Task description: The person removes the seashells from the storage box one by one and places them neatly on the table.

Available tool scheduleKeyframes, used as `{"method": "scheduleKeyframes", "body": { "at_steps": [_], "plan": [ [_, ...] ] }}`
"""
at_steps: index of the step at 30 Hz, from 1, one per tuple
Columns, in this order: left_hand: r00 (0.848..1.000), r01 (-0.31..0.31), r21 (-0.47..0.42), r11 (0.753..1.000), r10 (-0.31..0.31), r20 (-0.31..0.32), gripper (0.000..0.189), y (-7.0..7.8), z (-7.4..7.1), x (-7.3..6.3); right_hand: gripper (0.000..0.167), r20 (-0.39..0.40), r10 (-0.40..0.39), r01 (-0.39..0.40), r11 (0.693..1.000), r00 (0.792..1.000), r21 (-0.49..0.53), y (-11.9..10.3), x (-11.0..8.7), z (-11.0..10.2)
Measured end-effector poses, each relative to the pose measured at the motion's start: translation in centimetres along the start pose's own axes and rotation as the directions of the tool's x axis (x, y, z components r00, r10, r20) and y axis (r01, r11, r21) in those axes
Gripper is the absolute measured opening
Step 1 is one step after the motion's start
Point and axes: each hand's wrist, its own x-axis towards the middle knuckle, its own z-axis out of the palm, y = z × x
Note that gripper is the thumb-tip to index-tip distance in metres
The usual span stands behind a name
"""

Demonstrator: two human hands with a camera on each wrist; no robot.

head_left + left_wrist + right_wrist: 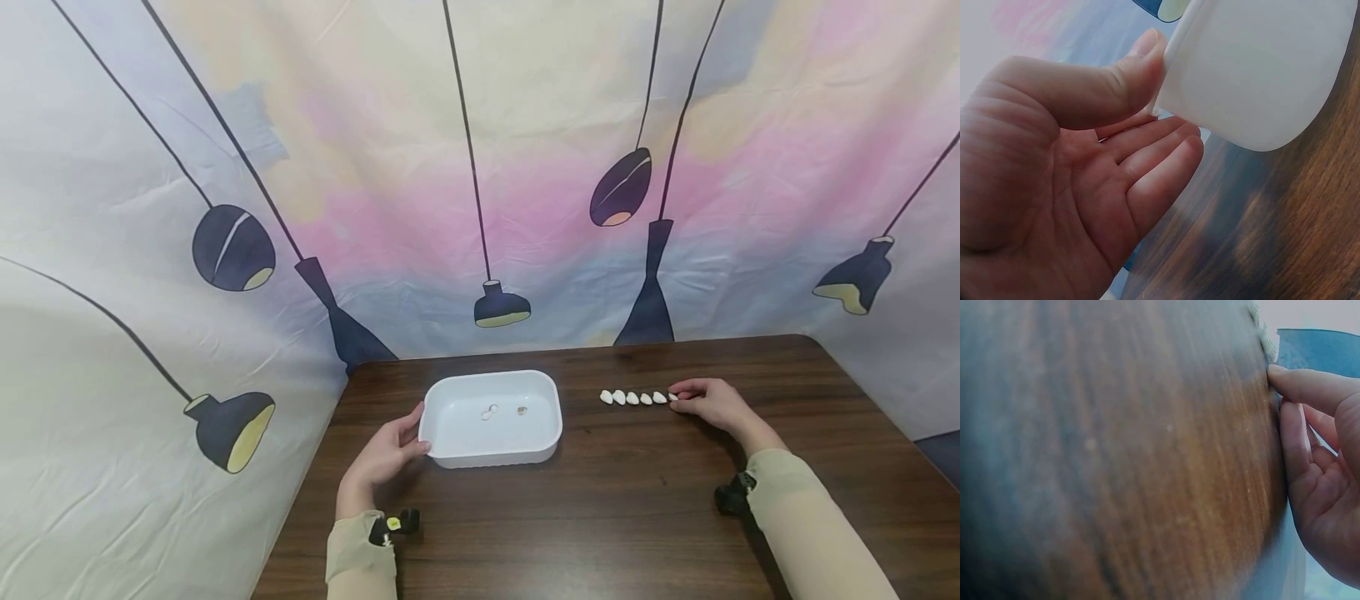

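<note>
My left hand (384, 457) holds a white rectangular tub (491, 458) by its left end. In the left wrist view the thumb lies against the tub's rim (1175, 47), with the fingers behind and below it. Inside the tub are two small pale pieces (487, 413) and a small brownish one (522, 411). To the right, several small white shells (632, 398) lie in a row on the table. My right hand (720, 407) pinches the shell (672, 397) at the row's right end, largely hidden by fingertips. Ribbed white shells (1268, 340) show past the thumb in the right wrist view.
Both hands work over a dark brown wooden table (585, 517). Behind it hangs a pastel cloth (555, 125) printed with dark lamps. Each wrist carries a small black camera, the left one (395, 525) near the table's left edge.
</note>
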Motion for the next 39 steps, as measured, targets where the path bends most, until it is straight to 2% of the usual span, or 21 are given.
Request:
{"method": "scheduleKeyframes", "body": {
  "at_steps": [5, 18, 21, 26, 29, 32, 39],
  "plan": [
    [1.0, -0.019, 0.012, 1.0, 0.019, 0.012, 0.075, 0.2, 0.0, -0.1, 0.041, 0.003, -0.002, 0.002, 1.0, 1.0, 0.003, -0.1, -0.2, -0.1],
    [1.0, -0.016, 0.015, 1.0, 0.016, 0.008, 0.076, 0.0, 0.0, 0.1, 0.047, 0.023, -0.011, 0.01, 1.0, 1.0, 0.025, 0.1, -0.3, -0.4],
    [1.0, -0.001, 0.008, 1.0, 0.001, -0.001, 0.076, 0.0, 0.0, 0.2, 0.049, 0.01, -0.026, 0.026, 0.999, 1.0, 0.047, 0.1, -0.4, -0.5],
    [1.0, 0.005, 0.007, 1.0, -0.005, -0.005, 0.076, -0.1, -0.1, 0.1, 0.046, -0.065, -0.074, 0.08, 0.992, 0.995, 0.097, -0.7, -0.1, 0.1],
    [1.0, 0.004, 0.014, 1.0, -0.004, -0.004, 0.077, -0.1, -0.1, -0.1, 0.044, -0.11, -0.105, 0.117, 0.987, 0.988, 0.109, -2.1, 0.2, 0.9],
    [1.0, 0.006, 0.015, 1.0, -0.006, -0.005, 0.078, -0.2, -0.2, -0.1, 0.044, -0.119, -0.139, 0.156, 0.976, 0.983, 0.15, -4.5, 0.4, 1.9],
    [1.0, 0.007, 0.004, 1.0, -0.007, -0.005, 0.076, -0.2, -0.1, 0.0, 0.041, -0.044, -0.223, 0.225, 0.925, 0.974, 0.306, -11.0, 0.9, 5.2]
  ]
}}
